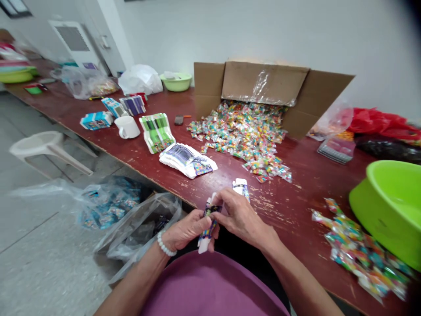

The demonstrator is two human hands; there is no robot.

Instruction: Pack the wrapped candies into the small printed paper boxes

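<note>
Hands meet at the lower centre of the frame, at the near edge of the red table [296,193]. The left hand [184,230], with a bead bracelet at its wrist, and the right hand [241,217] both pinch a small printed packet [208,228] between their fingertips. A second packet [241,186] lies just above the right hand. Higher, at centre, colourful sachets [243,131] spill from a cardboard box [263,81]. A green basin [391,206] sits at the right edge.
</note>
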